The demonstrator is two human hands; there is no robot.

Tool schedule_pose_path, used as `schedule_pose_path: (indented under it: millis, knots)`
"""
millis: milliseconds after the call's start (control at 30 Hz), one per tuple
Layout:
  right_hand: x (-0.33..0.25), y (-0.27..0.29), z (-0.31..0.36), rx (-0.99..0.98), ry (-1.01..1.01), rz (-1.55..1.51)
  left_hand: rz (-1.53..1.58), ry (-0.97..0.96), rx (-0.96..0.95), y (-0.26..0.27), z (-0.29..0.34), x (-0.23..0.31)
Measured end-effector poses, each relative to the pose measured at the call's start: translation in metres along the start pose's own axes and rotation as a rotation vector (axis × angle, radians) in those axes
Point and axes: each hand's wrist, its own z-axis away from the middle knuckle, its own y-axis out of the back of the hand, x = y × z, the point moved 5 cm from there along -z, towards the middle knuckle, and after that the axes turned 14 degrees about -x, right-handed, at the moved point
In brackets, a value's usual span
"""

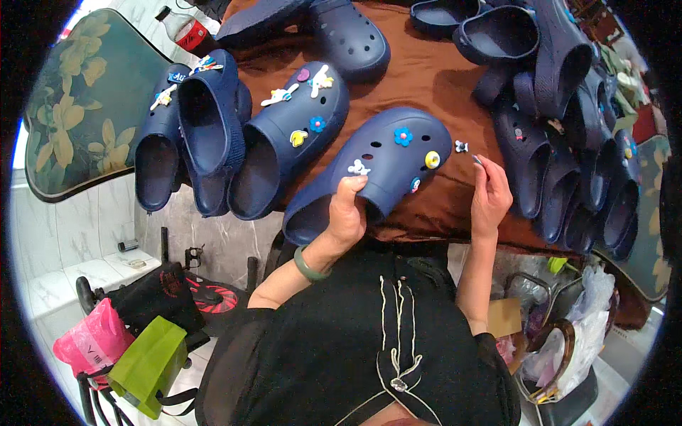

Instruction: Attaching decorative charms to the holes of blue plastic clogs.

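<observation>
My left hand [347, 215] grips a navy clog [387, 135] by its opening, the thumb beside a white charm [358, 168] on the upper. Also on this clog are a blue flower charm [403, 136], a round yellow-and-white charm [432, 160] and a small blue-and-red charm [415, 185]. To the right of the toe, my right hand [491, 195] pinches with thumb and fingertips; whatever they hold is too small to make out. Just left of those fingertips is a tiny white-and-dark charm [462, 146], apparently apart from the clog.
A decorated clog [295, 142] and several more stand at left. Plain clogs [352, 42] lie at the back, with many more [522, 160] heaped at right on the brown cloth [419, 78]. A red-labelled bottle [186, 32] stands back left; bags [149, 366] sit below left.
</observation>
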Motion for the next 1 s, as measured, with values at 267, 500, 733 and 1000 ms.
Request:
schedule_pose_path:
  millis: [267,500,733,1000]
  knots:
    - [-0.110,-0.055,-0.032,-0.221,0.682,0.162,-0.055,-0.006,0.076,0.024,0.015,-0.026]
    - [-0.126,-0.056,-0.033,-0.354,0.784,0.349,0.042,0.037,-0.020,0.013,0.019,-0.018]
    - [-0.124,-0.063,-0.041,-0.379,0.732,0.410,0.025,0.084,-0.017,0.028,0.002,-0.019]
    - [-0.129,-0.066,-0.026,-0.397,0.653,0.488,0.042,0.056,-0.049,0.031,0.000,-0.020]
